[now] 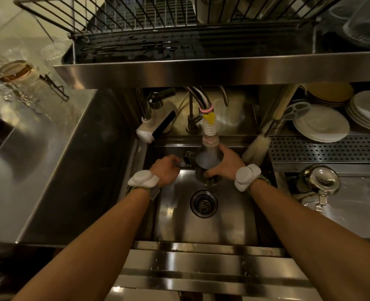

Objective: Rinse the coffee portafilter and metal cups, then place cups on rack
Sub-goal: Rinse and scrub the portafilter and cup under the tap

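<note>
While rinsing under the tap [210, 140], grasping the cup [208, 172] with the right hand [225, 164], fingers wrapped round its wall, mouth up and straight beneath the spray, over the sink [234, 213] near its back wall. Clenching the left hand [166, 170] on a dark metal piece just beside the cup, probably the portafilter [185, 161]; too dim to tell more. Judging the rinse as under way, with the cup not yet on the rack [136, 46] overhead.

Could slip: wet steel in a wet grip, heavier as filling, so hold firm and tip out before lifting. Could splash over the rim onto the worktop [49, 170] or the plates [320, 124] to the right if tilted into the stream. Could knock the cup against the portafilter, so close together. Could strike the ledge [201, 70] or the tap when raising the cup toward the rack, directly above; draw back toward the body first. Mind the brush [255, 148] leaning at the sink's right corner.
</note>
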`<control>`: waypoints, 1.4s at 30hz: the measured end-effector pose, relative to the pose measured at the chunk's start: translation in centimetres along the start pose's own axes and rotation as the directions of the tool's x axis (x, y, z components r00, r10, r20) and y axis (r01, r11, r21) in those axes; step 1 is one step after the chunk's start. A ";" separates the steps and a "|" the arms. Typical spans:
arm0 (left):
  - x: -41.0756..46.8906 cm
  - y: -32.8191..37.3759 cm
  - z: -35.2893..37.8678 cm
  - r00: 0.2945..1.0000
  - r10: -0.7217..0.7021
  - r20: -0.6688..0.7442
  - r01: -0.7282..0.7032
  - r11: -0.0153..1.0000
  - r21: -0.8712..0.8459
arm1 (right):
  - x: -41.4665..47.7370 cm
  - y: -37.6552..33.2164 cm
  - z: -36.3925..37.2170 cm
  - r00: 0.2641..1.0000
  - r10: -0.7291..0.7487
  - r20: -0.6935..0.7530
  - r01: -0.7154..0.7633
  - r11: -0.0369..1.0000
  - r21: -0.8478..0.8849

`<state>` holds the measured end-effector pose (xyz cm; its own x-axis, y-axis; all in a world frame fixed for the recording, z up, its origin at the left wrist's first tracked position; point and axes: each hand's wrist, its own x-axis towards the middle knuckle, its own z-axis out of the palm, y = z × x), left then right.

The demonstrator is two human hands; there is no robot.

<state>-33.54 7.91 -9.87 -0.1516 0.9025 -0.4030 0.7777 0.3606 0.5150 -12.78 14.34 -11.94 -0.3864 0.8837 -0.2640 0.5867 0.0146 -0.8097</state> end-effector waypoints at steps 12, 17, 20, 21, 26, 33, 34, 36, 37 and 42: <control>1.0 1.4 -0.2 0.994 0.103 0.027 -0.103 0.995 -0.001 | -0.3 -0.5 -0.7 1.000 -0.017 0.019 0.018 1.000 -0.007; 1.7 2.3 0.5 0.984 0.142 0.110 -0.142 0.990 -0.015 | -0.7 -0.2 -0.6 0.998 -0.011 0.062 0.006 0.998 0.067; 2.2 2.7 0.8 0.986 0.131 0.099 -0.135 0.990 0.041 | -0.7 0.2 -0.9 0.996 -0.009 0.085 0.004 0.998 0.058; 2.2 2.9 0.8 0.985 0.142 0.099 -0.146 0.989 0.029 | -0.7 0.3 -0.9 0.996 -0.012 0.087 0.007 0.998 0.058; 2.1 3.3 -0.3 0.978 0.134 0.163 -0.126 0.990 -0.058 | -0.7 0.3 -0.6 0.997 -0.009 0.081 0.004 0.998 0.058; 1.1 3.6 0.2 0.992 0.115 0.053 -0.113 0.993 -0.024 | -0.9 1.2 -0.3 0.993 0.022 0.112 -0.024 1.000 0.016; 1.0 3.6 0.3 0.993 0.111 0.037 -0.110 0.994 -0.008 | -1.1 1.5 -0.6 0.991 0.049 0.124 -0.051 0.999 0.009; 0.8 3.5 0.4 0.995 0.096 0.007 -0.096 0.995 0.014 | -1.5 2.1 -1.1 0.987 0.112 0.119 -0.111 0.994 -0.020; 0.6 3.5 0.4 0.995 0.095 -0.005 -0.095 0.995 0.035 | -1.7 2.3 -1.2 0.985 0.132 0.115 -0.129 0.991 -0.031; 0.5 3.9 -0.2 0.988 0.145 -0.044 -0.127 0.952 0.280 | -2.1 2.4 -1.1 0.984 0.137 0.116 -0.128 0.988 -0.080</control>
<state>-30.68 9.77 -7.91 -0.0637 0.9547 -0.2906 0.9301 0.1623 0.3295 -9.73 13.00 -12.75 -0.3822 0.8172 -0.4314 0.6866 -0.0613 -0.7244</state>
